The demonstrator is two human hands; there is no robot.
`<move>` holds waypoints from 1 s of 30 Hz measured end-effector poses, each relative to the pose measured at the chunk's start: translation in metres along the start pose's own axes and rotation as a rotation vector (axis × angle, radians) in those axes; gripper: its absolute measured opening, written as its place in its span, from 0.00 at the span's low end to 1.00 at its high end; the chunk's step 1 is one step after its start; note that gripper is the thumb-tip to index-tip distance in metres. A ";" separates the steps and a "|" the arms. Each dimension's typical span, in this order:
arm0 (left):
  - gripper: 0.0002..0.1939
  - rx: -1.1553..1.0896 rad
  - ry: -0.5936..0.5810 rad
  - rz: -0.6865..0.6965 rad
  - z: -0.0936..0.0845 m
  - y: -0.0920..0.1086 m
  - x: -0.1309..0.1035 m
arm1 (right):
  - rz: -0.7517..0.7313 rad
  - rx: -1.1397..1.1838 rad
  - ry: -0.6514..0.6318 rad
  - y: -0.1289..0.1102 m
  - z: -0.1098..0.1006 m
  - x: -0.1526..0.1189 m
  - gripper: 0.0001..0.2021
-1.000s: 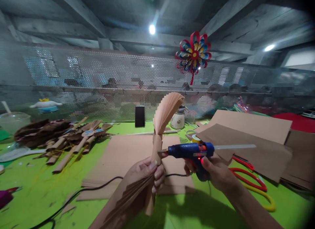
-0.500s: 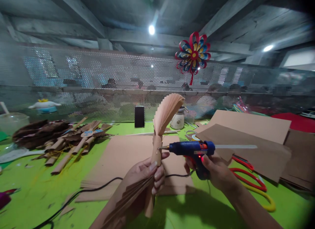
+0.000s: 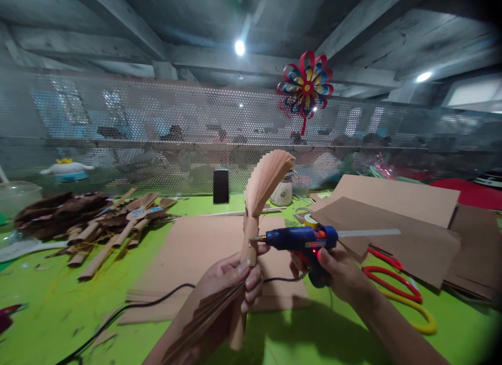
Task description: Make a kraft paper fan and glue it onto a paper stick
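Note:
My left hand (image 3: 235,281) is closed around a brown paper roll (image 3: 237,328) that stands tilted, with a pleated paper fan (image 3: 266,179) rising from its top. Another pleated strip (image 3: 200,320) hangs down over my left forearm. In my right hand (image 3: 341,278) is a blue hot glue gun (image 3: 300,238), its red light lit and a clear glue stick (image 3: 371,232) poking out the back. The metal nozzle points left and meets the front of the roll above my left thumb. A small shiny spot of glue shows there.
Stacked brown paper (image 3: 157,265) lies under my hands, with larger sheets (image 3: 384,224) at right. Red-handled scissors (image 3: 392,282) and a yellow handle (image 3: 421,318) lie near my right forearm. Finished paper pieces (image 3: 125,231) sit left. A black cord (image 3: 145,304) crosses the green table. A phone (image 3: 220,186) stands behind.
The glue gun and my right hand have shifted slightly left and a little down along the roll. My left hand keeps the paper roll in nearly the same place.

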State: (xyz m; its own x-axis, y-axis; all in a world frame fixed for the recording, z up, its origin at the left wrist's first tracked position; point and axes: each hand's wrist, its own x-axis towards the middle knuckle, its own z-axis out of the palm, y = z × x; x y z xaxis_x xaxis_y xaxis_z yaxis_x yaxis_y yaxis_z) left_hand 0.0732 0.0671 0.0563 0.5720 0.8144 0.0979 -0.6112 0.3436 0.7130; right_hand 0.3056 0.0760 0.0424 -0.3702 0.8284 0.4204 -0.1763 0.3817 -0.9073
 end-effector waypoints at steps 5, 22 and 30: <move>0.07 -0.001 0.014 0.015 0.005 0.003 -0.003 | 0.022 0.013 -0.019 0.002 -0.003 -0.002 0.23; 0.11 -0.029 -0.034 -0.001 -0.002 -0.001 0.001 | 0.002 -0.015 0.059 0.006 0.002 -0.002 0.22; 0.12 -0.038 -0.020 0.009 -0.003 0.000 0.002 | 0.001 -0.010 0.026 0.005 -0.002 -0.003 0.21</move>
State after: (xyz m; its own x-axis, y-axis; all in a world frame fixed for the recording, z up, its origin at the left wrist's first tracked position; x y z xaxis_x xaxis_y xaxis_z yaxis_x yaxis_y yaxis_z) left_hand 0.0733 0.0700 0.0544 0.5775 0.8078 0.1184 -0.6363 0.3545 0.6852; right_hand 0.3073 0.0762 0.0362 -0.3465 0.8389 0.4197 -0.1669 0.3852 -0.9076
